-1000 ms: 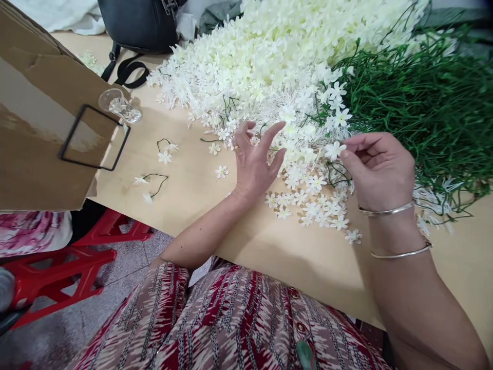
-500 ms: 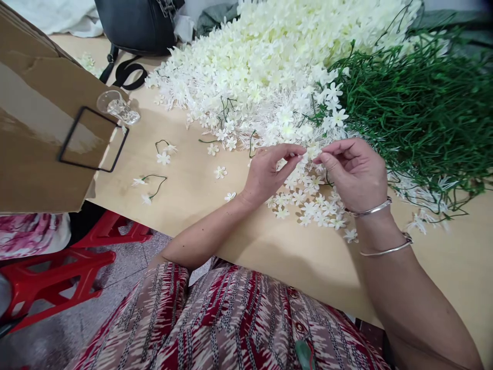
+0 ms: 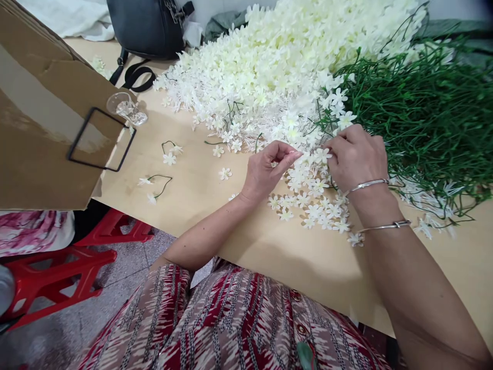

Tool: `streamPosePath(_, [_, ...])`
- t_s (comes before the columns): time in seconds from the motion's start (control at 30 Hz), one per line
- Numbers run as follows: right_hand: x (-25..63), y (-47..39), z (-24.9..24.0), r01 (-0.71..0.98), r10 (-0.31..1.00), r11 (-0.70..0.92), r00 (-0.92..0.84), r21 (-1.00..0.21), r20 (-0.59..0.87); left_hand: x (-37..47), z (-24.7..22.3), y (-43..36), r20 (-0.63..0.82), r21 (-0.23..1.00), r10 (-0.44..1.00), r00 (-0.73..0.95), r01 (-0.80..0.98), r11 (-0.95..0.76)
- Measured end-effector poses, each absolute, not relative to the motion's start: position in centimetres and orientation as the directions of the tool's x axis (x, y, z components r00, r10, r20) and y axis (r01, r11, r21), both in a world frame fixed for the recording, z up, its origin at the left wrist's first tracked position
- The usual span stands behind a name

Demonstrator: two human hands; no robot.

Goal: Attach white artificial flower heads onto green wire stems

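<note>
My left hand [image 3: 265, 167] is pinched closed, thumb against forefinger, over the near edge of the flowers; whatever is between its fingertips is too small to make out. Palm down, my right hand [image 3: 358, 159] has its fingers curled at the white flowers, and its fingertips are partly hidden. A big heap of white artificial flowers [image 3: 269, 67] spreads behind both hands. Loose white blossoms [image 3: 316, 210] lie below and between them. Right of my right hand is a pile of green plastic stems [image 3: 419, 108]. Two stems with white flowers [image 3: 160, 179] lie at the left.
A cardboard box [image 3: 46, 123] stands at the left, with a black wire frame [image 3: 87, 123] and a clear plastic cup [image 3: 127, 109] by it. Behind is a black bag [image 3: 146, 28]. Red stools [image 3: 57, 277] stand on the floor. The table's front edge [image 3: 162, 226] runs before me.
My right hand has turned palm down and moved slightly away from the left, reaching into the flowers. My left hand stays pinched. The view has shifted a little.
</note>
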State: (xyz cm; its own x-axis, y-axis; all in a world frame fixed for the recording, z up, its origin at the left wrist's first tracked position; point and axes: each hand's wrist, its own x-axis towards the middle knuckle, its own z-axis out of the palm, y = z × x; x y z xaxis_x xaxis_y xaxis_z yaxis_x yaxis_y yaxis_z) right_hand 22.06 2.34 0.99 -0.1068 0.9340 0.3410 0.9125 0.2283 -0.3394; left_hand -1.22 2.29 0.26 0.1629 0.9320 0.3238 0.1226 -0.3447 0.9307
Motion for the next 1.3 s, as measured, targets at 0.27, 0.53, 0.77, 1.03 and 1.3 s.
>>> streamPosePath(0.27, [21.0,-2.9,5.4,0.762,0.884,0.262,0.056,-0.592,0.464,-0.5,-1.1,2.1,0.304,0.951,0.912,0.277,-0.023,-0.31])
streamPosePath(0.53, [17.5,-2.8,3.0,0.391,0.929,0.247,0.166,-0.886,0.332,-0.6,-1.2,2.2,0.087,0.994,0.972,0.219,-0.085,-0.07])
streamPosePath(0.77, [16.5,-3.5,3.3,0.479,0.922,0.258,0.136,-0.839,0.362,-0.7,-0.7,1.9,0.184,0.982,0.971,0.154,0.008,-0.188])
streamPosePath(1.03, [15.6,-3.5,3.3,0.443,0.905,0.197,0.262,-0.875,0.336,-0.2,-1.2,1.1,0.357,0.93,0.898,0.256,-0.013,-0.366])
streamPosePath(1.3, [15.6,-3.0,1.8,0.391,0.894,0.205,0.299,-0.898,0.334,-0.5,-0.7,0.8,0.481,0.812,0.811,0.334,0.18,-0.556])
